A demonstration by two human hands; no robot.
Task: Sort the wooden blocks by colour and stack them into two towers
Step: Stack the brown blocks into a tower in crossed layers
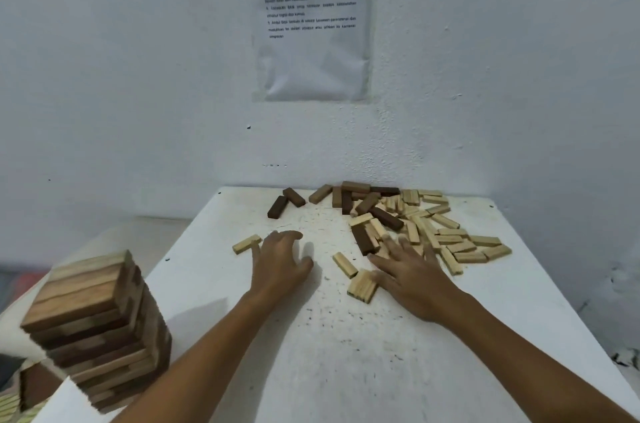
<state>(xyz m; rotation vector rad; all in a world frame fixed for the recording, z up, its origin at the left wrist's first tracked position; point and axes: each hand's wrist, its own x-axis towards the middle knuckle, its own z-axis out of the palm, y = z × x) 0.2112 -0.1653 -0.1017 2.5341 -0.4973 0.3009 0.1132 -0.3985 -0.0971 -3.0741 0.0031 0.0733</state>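
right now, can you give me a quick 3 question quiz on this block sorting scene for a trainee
1. True or false: the tall tower at the near left of the table is built of dark and brown blocks.
2. Which hand lies spread at the edge of the mixed pile? A) the left hand B) the right hand C) neither
3. Fill in: the two dark blocks lying apart from the pile sit toward the ____ edge of the table.

Key
1. True.
2. B; its fingers reach in among the pale blocks.
3. Far, close to the wall.
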